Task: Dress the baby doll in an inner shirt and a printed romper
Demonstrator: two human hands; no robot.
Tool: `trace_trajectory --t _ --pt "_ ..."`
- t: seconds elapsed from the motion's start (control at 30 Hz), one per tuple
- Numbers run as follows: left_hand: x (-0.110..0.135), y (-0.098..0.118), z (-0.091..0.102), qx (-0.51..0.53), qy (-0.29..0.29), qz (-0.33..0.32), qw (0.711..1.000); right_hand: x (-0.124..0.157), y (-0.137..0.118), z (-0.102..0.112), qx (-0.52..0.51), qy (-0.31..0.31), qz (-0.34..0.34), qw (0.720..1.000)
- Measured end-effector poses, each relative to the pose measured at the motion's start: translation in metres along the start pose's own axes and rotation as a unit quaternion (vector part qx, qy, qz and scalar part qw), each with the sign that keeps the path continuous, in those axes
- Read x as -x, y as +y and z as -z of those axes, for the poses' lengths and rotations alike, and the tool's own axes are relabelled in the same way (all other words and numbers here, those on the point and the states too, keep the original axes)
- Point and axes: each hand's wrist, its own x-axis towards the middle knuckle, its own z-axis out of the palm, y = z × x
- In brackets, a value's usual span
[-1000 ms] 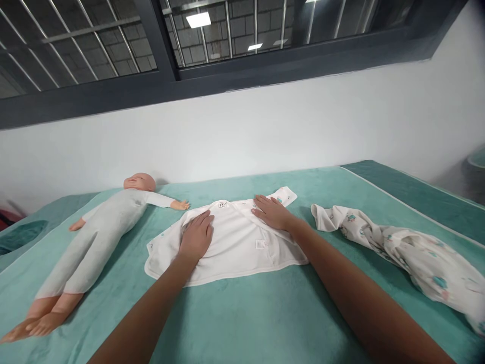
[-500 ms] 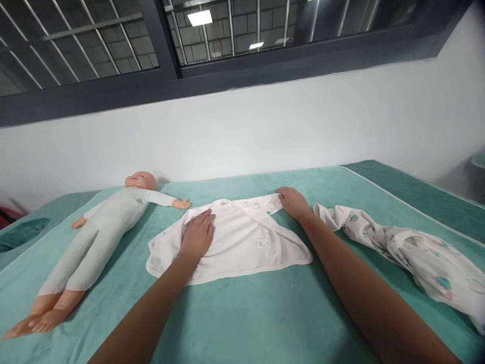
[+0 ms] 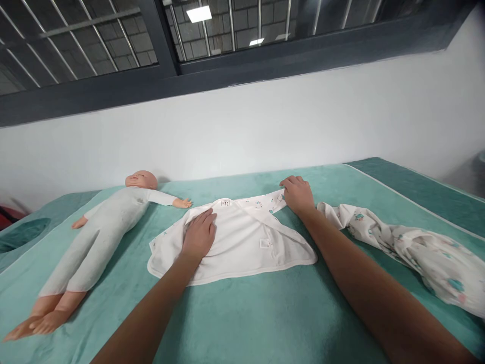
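A white baby top [image 3: 242, 242] lies spread out, inside up, on the teal bedcover [image 3: 242, 313]. My left hand [image 3: 199, 233] rests flat on its left half with the fingers stretched out. My right hand [image 3: 297, 194] lies palm down on the top's right sleeve at the far right, fingers extended, and hides the sleeve end. A baby doll [image 3: 100, 230] in a grey suit lies on its back to the left, one arm reaching toward the top.
A crumpled white garment with a small teal print [image 3: 401, 247] lies to the right of my right forearm. A white wall and a dark-framed barred window [image 3: 227, 50] stand behind the bed. A darker teal strip [image 3: 417, 189] runs along the right.
My right hand has slid from the middle of the top out to the right sleeve and a little farther away. My left hand has stayed put.
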Motion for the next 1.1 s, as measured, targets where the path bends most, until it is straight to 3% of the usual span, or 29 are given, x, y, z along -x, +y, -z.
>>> trace_trajectory --t 0.07,0.27,0.37,0.47,0.6,0.7,0.77,0.9,1.1 --pt "0.0 0.0 0.0 0.003 0.002 -0.001 1.0 0.003 -0.013 0.003 -0.054 0.0 0.014 0.998" --pt "0.001 0.0 0.0 0.006 0.011 -0.007 1.0 0.014 -0.048 -0.003 -0.147 -0.156 0.011 0.977" --pt "0.001 0.0 0.0 0.004 0.006 -0.009 1.0 0.014 -0.046 0.003 -0.157 -0.173 0.003 0.972" --pt "0.001 0.0 0.0 0.007 -0.008 0.001 1.0 0.015 -0.054 0.023 -0.177 -0.173 0.001 0.969" --pt "0.0 -0.002 -0.002 0.005 -0.03 0.01 0.999 0.031 -0.115 0.037 -0.258 -0.144 0.087 0.951" --pt "-0.001 -0.005 -0.004 0.004 -0.04 0.008 0.999 0.045 -0.166 0.016 -0.221 -0.179 0.165 0.944" --pt "-0.001 -0.006 -0.005 0.004 -0.038 0.013 0.999 0.047 -0.181 -0.005 -0.194 -0.182 0.156 0.951" --pt "0.0 -0.005 -0.005 -0.001 -0.014 0.034 0.999 0.036 -0.163 -0.032 -0.146 -0.179 0.112 0.967" --pt "-0.005 -0.009 0.0 0.021 -0.021 0.043 0.999 0.028 -0.141 -0.032 -0.131 -0.163 0.09 0.974"
